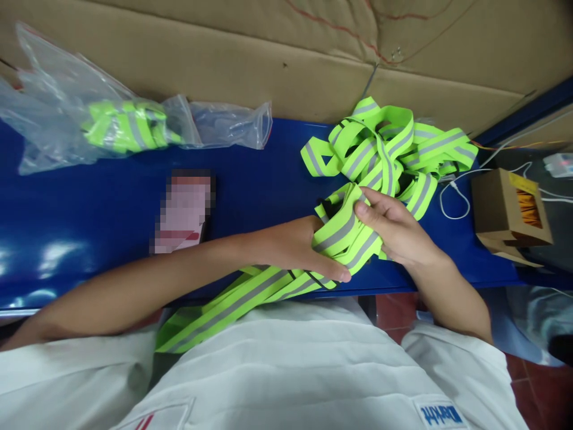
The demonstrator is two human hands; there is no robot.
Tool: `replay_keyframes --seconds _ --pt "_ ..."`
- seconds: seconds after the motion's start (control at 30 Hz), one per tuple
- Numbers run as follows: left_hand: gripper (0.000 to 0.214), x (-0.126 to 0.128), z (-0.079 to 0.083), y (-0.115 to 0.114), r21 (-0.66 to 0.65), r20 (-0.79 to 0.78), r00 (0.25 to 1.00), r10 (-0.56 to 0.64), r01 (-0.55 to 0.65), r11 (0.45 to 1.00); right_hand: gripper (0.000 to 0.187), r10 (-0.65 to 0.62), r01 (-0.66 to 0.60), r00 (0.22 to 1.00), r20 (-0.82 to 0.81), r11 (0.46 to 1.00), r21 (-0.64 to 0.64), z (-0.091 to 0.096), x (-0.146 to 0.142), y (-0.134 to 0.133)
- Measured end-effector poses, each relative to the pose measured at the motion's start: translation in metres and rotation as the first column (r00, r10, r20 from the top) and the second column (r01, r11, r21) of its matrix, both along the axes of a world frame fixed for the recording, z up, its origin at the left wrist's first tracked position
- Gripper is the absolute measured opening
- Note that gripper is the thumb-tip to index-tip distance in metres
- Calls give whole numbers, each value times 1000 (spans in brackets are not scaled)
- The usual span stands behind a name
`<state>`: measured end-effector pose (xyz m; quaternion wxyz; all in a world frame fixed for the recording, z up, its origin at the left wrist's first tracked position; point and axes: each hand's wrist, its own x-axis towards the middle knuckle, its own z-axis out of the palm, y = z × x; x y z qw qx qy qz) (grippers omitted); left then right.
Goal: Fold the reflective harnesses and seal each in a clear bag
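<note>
Brown wall (201, 65): runs along the back, behind all the things.
Blue surface (120, 197): shiny, and it reaches from the wall to just by the person's white shirt (290, 370).
Clear bags (62, 113): crinkly, at the back left, with bright green straps (129, 126) inside.
Green pile (394, 143): loopy straps with grey stripes, at the back right of the surface.
Green bundle (342, 230): folded straps in the 2 hands, just in front of the pile. Long tails run down to the left, past the front edge.
Brown box (492, 203): at the far right, with something orange showing in it.
Right hand (398, 230): thumb and fingers pinch the top of the bundle.
Left hand (290, 242): grips the bundle, thumb low across its front; the other fingers are hidden behind.
Pink thing (184, 206): lies left of the bundle, too blurry to name.
White cord (454, 186): loops between the pile and the box.
</note>
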<state>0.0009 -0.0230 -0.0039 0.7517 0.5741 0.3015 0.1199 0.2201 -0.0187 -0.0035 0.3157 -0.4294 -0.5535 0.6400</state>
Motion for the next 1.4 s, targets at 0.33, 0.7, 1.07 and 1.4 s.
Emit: replay_keyframes --seconds 0.33,0.7,1.07,1.4 --pt "22 -9 7 8 102 70 984 -163 156 983 61 -113 110 994 -2 977 -184 2 5 4" --pt "18 -18 13 11 211 -25 973 -231 231 950 45 -14 -8 989 149 989 149 10 17 -4" --pt "9 -19 17 22 292 2 953 -302 289 912 50 0 -6 996 87 998 68 -5 10 1" --pt "10 -14 16 18 395 -33 994 -100 105 912 42 -325 145 924 203 787 599 -10 -5 2"
